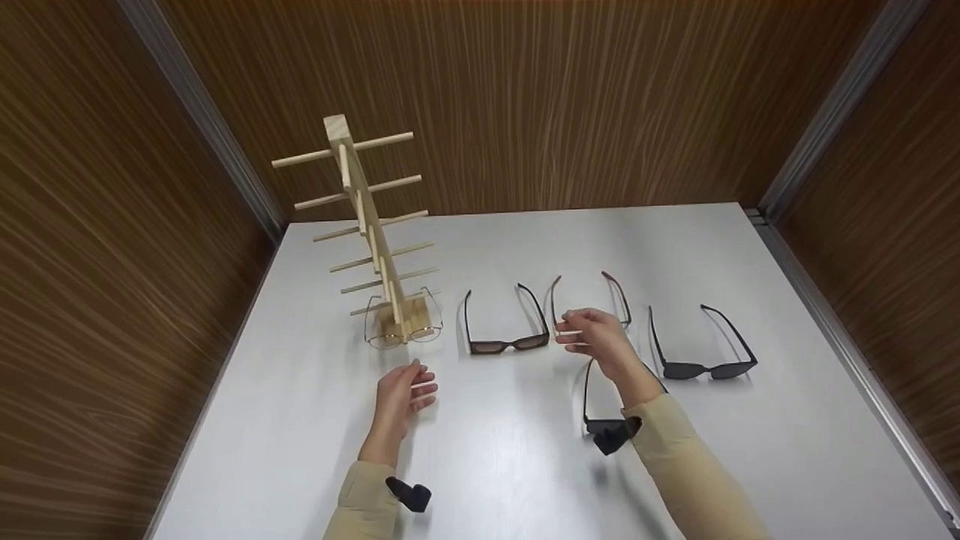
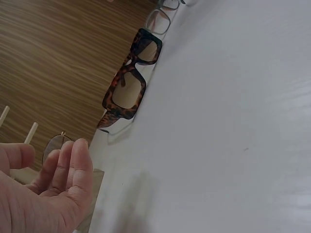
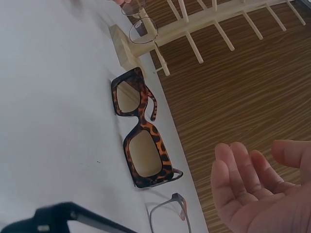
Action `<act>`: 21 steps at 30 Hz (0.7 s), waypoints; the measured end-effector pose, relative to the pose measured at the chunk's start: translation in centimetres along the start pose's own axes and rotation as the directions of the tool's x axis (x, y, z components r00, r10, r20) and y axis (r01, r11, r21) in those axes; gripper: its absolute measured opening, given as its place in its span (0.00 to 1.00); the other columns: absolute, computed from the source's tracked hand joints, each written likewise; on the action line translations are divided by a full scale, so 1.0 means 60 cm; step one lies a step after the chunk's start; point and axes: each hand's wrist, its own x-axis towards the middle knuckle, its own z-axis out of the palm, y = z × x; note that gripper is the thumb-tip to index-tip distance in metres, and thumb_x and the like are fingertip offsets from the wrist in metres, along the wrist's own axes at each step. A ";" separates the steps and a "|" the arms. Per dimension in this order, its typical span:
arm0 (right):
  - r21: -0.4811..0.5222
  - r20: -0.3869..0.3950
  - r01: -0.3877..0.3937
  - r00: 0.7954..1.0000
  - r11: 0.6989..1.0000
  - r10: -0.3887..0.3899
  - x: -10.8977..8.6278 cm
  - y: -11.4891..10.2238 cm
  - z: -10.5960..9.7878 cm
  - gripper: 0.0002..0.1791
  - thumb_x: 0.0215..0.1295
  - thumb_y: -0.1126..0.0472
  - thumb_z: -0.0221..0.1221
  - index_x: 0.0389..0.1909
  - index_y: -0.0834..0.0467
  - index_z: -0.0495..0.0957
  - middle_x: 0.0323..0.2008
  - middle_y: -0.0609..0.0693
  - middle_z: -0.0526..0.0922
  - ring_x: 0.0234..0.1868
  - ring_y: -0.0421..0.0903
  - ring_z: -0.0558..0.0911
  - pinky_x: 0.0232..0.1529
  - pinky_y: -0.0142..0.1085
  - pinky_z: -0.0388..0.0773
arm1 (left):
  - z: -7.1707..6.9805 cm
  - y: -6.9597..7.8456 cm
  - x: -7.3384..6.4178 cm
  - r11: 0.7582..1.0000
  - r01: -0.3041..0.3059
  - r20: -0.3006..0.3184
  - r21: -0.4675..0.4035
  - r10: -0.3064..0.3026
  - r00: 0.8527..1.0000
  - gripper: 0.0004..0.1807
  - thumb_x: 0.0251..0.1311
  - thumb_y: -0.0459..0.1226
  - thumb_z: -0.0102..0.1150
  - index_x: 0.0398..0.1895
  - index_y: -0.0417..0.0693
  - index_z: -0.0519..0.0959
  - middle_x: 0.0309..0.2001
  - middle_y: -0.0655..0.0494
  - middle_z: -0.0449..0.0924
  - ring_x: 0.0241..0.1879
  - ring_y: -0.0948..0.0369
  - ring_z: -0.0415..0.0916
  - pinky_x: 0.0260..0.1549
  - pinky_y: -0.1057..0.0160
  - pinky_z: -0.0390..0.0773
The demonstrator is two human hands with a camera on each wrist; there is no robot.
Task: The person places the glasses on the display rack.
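My left hand (image 1: 405,397) hovers over the white table in front of a wooden display stand (image 1: 365,202), fingers loosely bent and holding nothing. Thin wire-rimmed glasses (image 1: 385,343) hang low on that stand, just beyond the left hand. Above clear-lensed glasses with reddish temples (image 1: 617,292), partly hidden behind it, is my right hand (image 1: 598,339); its relaxed fingers hold nothing. Between the hands, farther back, lie tortoiseshell sunglasses (image 3: 142,121) with their temples unfolded. Dark glasses (image 1: 604,426) lie beneath my right forearm, which covers part of them.
Black sunglasses (image 1: 709,370) lie on the right side of the white table (image 1: 487,465). Several bare pegs stick out both sides of the stand. Wood-grain panels (image 1: 525,105) rise behind the table and at both sides.
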 end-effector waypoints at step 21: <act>0.064 -0.095 0.015 0.995 0.998 -0.009 -0.045 0.031 -0.083 0.20 0.68 0.57 0.54 0.52 0.68 0.67 0.39 0.54 0.82 0.39 0.48 0.83 0.39 0.35 0.79 | 0.079 -0.024 -0.032 1.000 0.009 0.134 -0.013 -0.007 0.991 0.18 0.67 0.43 0.50 0.45 0.34 0.73 0.38 0.45 0.80 0.36 0.54 0.80 0.36 0.58 0.80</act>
